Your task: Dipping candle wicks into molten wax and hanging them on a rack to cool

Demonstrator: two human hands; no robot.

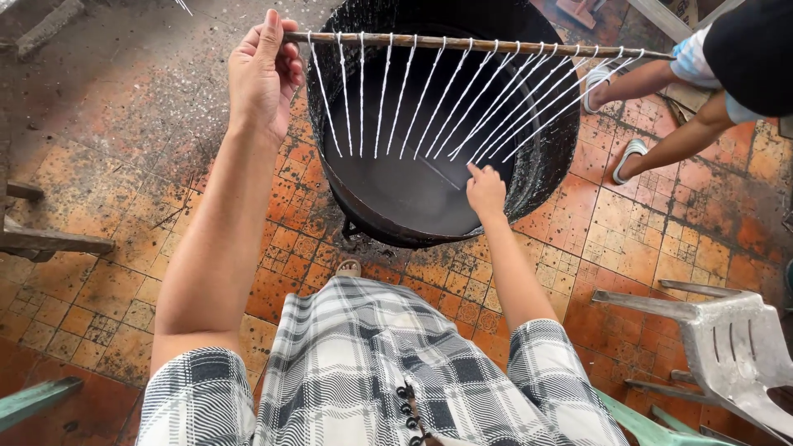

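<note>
Head view: the left hand point(263, 70), arm raised toward eleven o'clock, wraps its fingers around the stick point(462, 45) spanning the black pot point(545, 157). The right hand point(485, 192), lower at one o'clock, pinches the white strings point(413, 103) hanging from it.

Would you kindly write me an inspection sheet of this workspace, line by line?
Surface: worn orange tiled floor, stained and speckled.
Job's things: thin stick held level over a big black pot of pale liquid; white coated strings hang from it, gathered low on the right.
Clutter: grey plastic chair at right; green chair parts at the lower corners.
Grippers: left hand grips the stick's end; right hand touches the strings' lower ends.
Cables: nothing seen.
Surroundings: another person's legs in sandals beside the pot.
</note>
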